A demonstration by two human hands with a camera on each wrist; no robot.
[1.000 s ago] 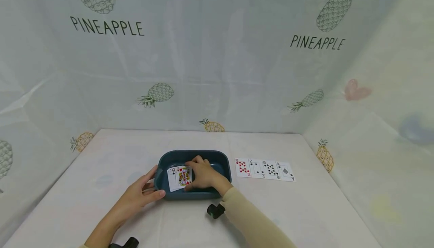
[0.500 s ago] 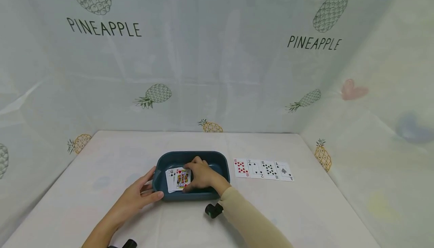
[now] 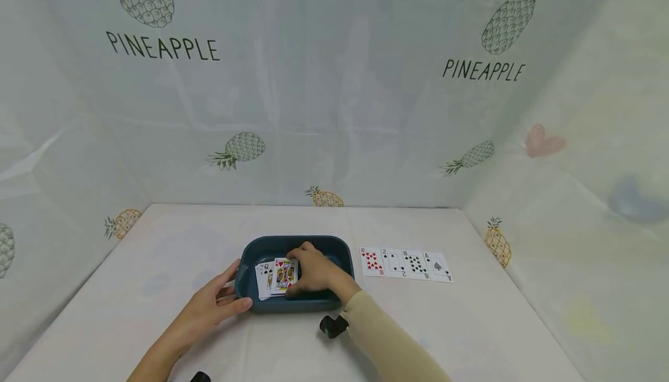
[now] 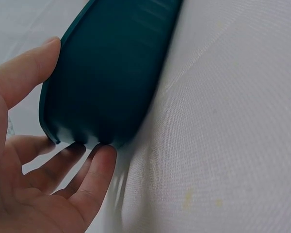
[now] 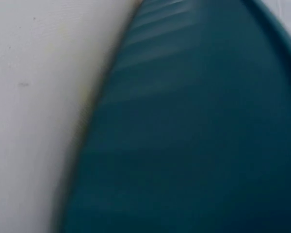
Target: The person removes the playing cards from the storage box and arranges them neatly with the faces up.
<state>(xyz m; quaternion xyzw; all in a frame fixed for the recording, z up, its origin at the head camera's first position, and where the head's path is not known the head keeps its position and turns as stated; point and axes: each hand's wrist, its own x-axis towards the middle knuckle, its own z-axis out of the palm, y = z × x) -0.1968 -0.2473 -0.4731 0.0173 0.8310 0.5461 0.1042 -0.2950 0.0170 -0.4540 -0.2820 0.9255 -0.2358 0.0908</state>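
In the head view, a dark teal tray stands on the white-covered table. My left hand holds its left end; the left wrist view shows the thumb on one side and the fingertips against the end wall. Inside the tray, my right hand grips a face card with a red heart index, a playing card, by its right side between thumb and fingers. Beneath it, fanned to the left, lie more playing cards, one marked Q. The right wrist view shows only the tray's outer wall, not the hand.
To the right of the tray, several playing cards lie face up in a row: a red ten, a two, a black ten and an ace of spades. Pineapple-print sheets enclose the back and sides.
The gripped top card has slid slightly right within the tray, uncovering more of the cards under it. The left hand keeps its place on the tray. The head view has shifted a little.
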